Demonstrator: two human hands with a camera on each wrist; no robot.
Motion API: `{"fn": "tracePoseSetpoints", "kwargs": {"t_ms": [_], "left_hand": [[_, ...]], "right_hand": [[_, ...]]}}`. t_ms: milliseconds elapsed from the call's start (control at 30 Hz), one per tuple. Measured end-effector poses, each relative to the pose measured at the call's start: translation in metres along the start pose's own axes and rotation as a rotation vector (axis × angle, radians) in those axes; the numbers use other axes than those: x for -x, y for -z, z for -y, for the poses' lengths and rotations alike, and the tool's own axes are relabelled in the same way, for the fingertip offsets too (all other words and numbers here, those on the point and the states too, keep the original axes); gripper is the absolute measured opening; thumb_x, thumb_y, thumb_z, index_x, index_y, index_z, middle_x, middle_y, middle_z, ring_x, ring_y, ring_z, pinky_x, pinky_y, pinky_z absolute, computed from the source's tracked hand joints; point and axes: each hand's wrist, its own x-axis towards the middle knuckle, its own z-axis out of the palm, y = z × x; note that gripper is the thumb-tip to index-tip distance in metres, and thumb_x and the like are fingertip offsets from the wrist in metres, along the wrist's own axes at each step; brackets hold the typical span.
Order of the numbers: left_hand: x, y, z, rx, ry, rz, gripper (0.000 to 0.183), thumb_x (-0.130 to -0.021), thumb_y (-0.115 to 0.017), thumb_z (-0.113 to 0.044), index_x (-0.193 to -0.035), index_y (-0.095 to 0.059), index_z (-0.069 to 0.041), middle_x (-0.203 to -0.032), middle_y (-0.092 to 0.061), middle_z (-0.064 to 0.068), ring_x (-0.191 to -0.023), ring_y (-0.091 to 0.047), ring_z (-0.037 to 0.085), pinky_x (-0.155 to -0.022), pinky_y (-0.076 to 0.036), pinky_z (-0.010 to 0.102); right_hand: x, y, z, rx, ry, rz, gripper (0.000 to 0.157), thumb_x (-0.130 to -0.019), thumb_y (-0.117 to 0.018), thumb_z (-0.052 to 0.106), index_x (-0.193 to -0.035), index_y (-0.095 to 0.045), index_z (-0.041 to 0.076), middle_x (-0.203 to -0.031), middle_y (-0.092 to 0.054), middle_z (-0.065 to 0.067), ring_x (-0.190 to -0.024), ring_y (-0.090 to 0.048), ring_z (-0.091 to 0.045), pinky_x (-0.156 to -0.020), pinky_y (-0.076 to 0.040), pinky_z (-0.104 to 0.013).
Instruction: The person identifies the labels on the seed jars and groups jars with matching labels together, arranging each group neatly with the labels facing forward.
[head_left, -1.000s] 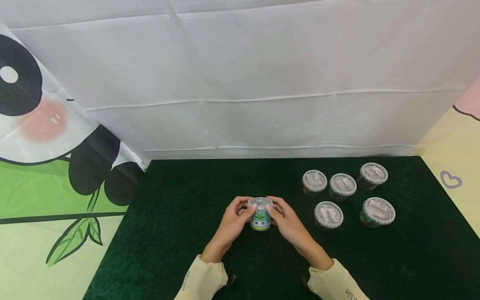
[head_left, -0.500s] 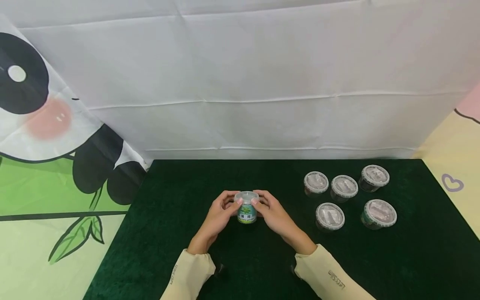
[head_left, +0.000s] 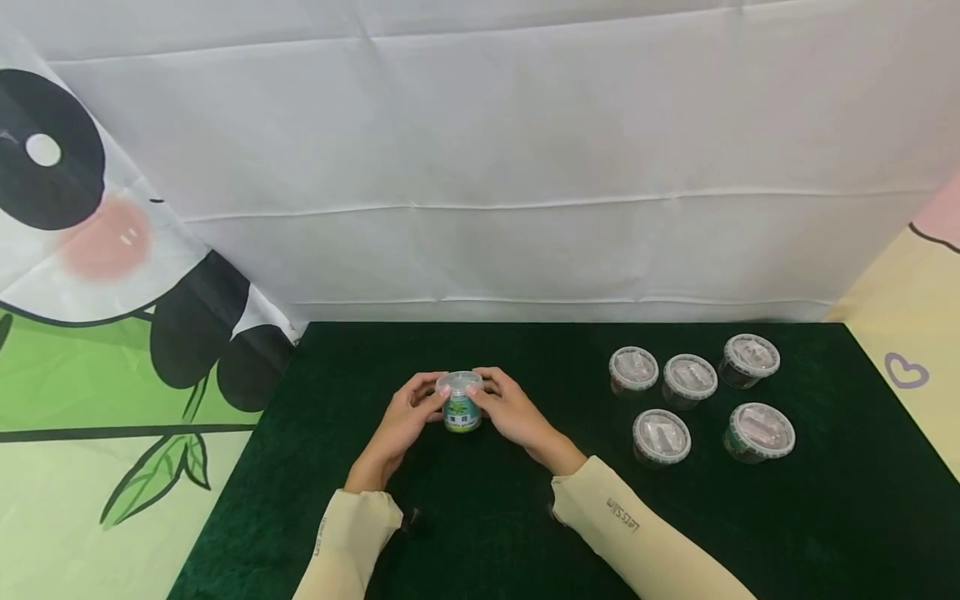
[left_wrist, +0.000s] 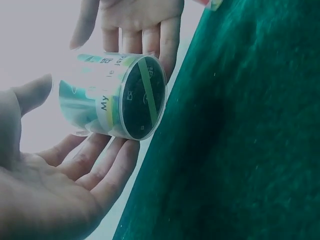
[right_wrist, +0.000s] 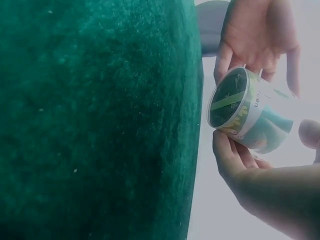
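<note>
Here, two hands (head_left: 400, 425) (head_left: 519, 417) holding one labelled cup (head_left: 461, 412), five lidded tubs (head_left: 689, 377)

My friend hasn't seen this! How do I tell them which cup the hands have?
Look at the dark green table and find the left hand and right hand reaching over it. Between them is a small clear cup with a colourful label. It's the only one held up; the other five cups stand on the table, off to the right.

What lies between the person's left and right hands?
The labelled cup, held by the left hand and the right hand; head and both wrist views show it.
</note>
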Motion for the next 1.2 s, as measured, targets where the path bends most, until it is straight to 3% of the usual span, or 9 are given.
{"fn": "tracePoseSetpoints", "kwargs": {"t_ms": [300, 633, 1200], "left_hand": [[-0.008, 0.016, 0.004, 0.003, 0.005, -0.001, 0.048, -0.112, -0.054, -0.032, -0.153, -0.047, -0.008, -0.152, -0.051, 0.018, -0.139, -0.051, 0.034, -0.117, -0.044, 0.054], [-0.020, 0.029, 0.005, 0.015, -0.016, 0.008, 0.052, -0.113, -0.051, -0.033, -0.158, -0.041, -0.008, -0.155, -0.045, 0.019, -0.141, -0.047, 0.033, -0.119, -0.042, 0.054], [-0.036, 0.047, 0.011, 0.024, -0.041, -0.006, 0.052, -0.114, -0.049, -0.025, -0.162, -0.036, -0.009, -0.154, -0.041, 0.019, -0.140, -0.046, 0.032, -0.124, -0.036, 0.051]], "right_hand": [[-0.020, -0.006, 0.001, 0.004, -0.002, 0.023, 0.051, -0.114, -0.047, 0.027, -0.159, -0.037, 0.004, -0.154, -0.051, -0.022, -0.143, -0.051, -0.037, -0.116, -0.045, -0.053], [-0.038, -0.011, 0.008, 0.049, 0.006, -0.007, 0.051, -0.114, -0.050, 0.027, -0.159, -0.039, 0.007, -0.156, -0.049, -0.020, -0.147, -0.047, -0.037, -0.121, -0.039, -0.056], [-0.064, -0.023, 0.005, 0.007, 0.046, -0.018, 0.052, -0.113, -0.052, 0.021, -0.161, -0.037, 0.007, -0.165, -0.041, -0.019, -0.154, -0.038, -0.035, -0.125, -0.033, -0.053]]}}
